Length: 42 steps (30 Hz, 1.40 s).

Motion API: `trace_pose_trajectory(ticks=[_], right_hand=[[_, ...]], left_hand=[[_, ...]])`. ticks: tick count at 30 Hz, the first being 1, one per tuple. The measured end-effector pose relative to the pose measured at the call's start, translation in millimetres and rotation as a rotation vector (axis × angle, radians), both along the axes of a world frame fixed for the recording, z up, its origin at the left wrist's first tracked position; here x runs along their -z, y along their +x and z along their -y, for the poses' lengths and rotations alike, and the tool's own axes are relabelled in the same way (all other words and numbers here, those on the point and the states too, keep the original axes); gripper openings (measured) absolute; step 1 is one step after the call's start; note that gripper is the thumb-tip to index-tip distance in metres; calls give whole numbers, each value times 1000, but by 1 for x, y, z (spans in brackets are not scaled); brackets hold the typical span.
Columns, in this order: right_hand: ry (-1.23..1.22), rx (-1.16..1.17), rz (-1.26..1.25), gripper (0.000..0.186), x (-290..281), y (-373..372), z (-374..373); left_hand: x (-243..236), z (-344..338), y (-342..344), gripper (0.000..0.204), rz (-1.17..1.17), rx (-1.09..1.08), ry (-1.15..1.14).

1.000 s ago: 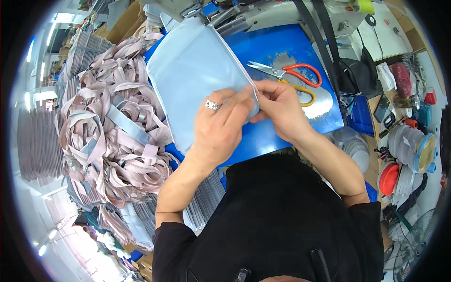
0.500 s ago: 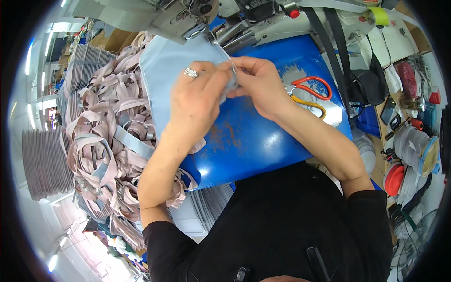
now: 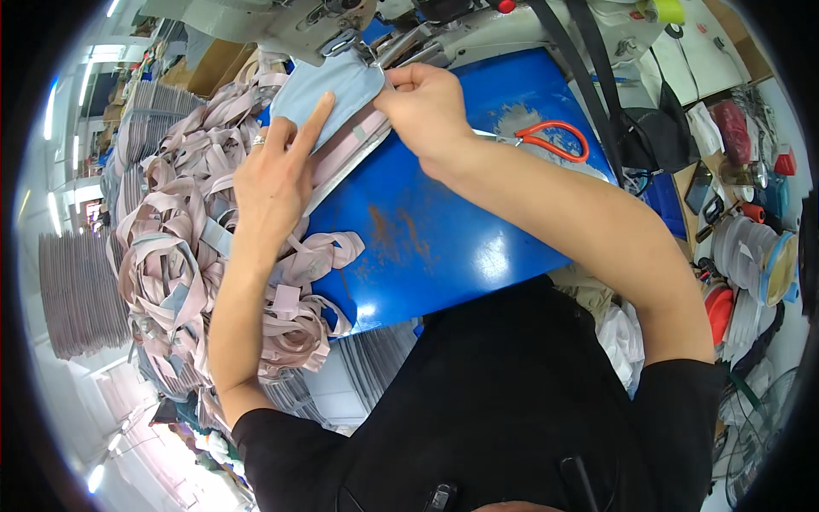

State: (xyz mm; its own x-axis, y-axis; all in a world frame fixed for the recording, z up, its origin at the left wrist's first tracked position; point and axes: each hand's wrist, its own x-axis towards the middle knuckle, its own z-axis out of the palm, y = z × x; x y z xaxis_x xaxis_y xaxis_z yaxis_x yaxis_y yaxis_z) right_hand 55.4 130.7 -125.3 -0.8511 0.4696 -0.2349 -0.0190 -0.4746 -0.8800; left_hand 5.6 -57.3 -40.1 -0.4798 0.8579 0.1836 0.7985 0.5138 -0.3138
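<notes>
A light blue fabric panel [image 3: 348, 84] lies at the sewing machine [image 3: 281, 24], its far end by the presser foot. A pinkish-grey strip [image 3: 350, 147] runs along the panel's near right side. My left hand [image 3: 275, 175] rests on the panel's left part, index finger stretched out across the cloth and the thumb side raised; it grips nothing. At the panel's right edge, close to the machine, my right hand [image 3: 424, 109] is closed, pinching the edge between thumb and fingers. Scissors [image 3: 550, 141] with an orange-red handle lie partly beneath my right forearm.
A worn blue work surface [image 3: 444, 239] spreads below the machine. To the left is a tangled heap of pinkish-grey straps [image 3: 179, 247], with stacked flat panels [image 3: 81, 294] beyond. Black straps [image 3: 597, 85] hang at the right, near a shelf with spools [image 3: 759, 264].
The blue panel has shifted and turned, and the pinkish strip now shows. My left hand moved left and lies across it; my right hand moved up and left. My right forearm covers the scissors' yellow handle.
</notes>
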Motion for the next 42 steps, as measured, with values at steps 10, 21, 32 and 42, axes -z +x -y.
trace_pose_trajectory(ticks=[10, 21, 32, 42], right_hand=[[112, -148, -6, 30, -4, 27, -23], [-175, -138, -32, 20, -1, 12, -19], [-200, -112, -60, 21, 10, 6, -20], [-279, -116, -154, 24, 12, 15, -20]], left_hand=[[-75, -28, 0, 58, -101, 308, -411], [-85, -52, 1, 49, -86, 250, -451], [-52, -77, 41, 36, -105, 52, -406], [-27, -95, 62, 13, -83, -33, -200]])
